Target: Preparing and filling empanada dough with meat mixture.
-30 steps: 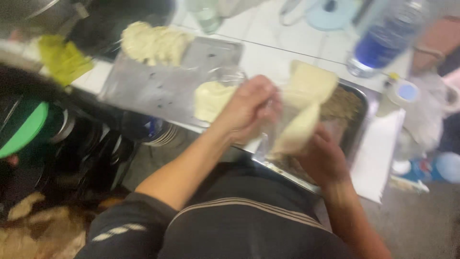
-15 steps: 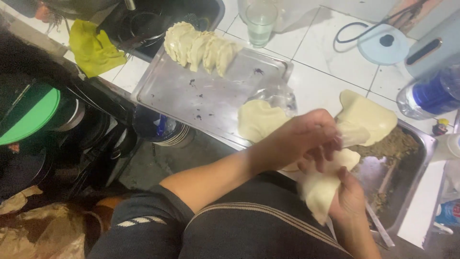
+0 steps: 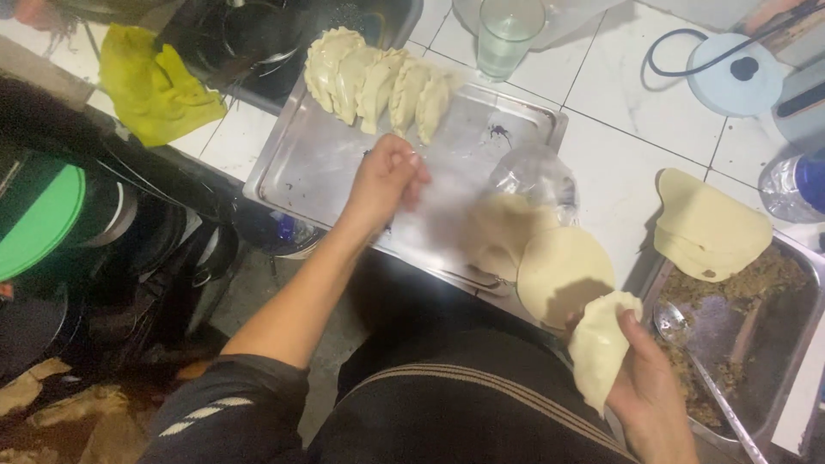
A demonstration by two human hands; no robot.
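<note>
**Colours and patterns on the worktop**

- Folded dough piece (image 3: 600, 351) in the right hand (image 3: 650, 397): pale cream.
- Flat dough round (image 3: 563, 275): pale cream, a grey shadow at its near edge.
- Stacked dough rounds (image 3: 709, 228), right: creamy yellow.
- Row of pastries (image 3: 378, 82), far: cream, crimped edges.
- Baking tray (image 3: 326, 159): dull silver, one small dark speck.
- Filling (image 3: 756, 279) in the right-hand pan (image 3: 803, 258): brown, crumbly; pan silver.
- Cloth (image 3: 155, 86), far left: bright yellow.
- Lid (image 3: 39, 223), left: green.
- Tiled counter (image 3: 636, 120): white, grey grout lines.
- Round disc (image 3: 737, 73), far right: pale blue, black cord.
- Sleeve (image 3: 228, 417): dark grey, white stripes.
- Glass (image 3: 507, 34): clear, greenish tint.
</note>
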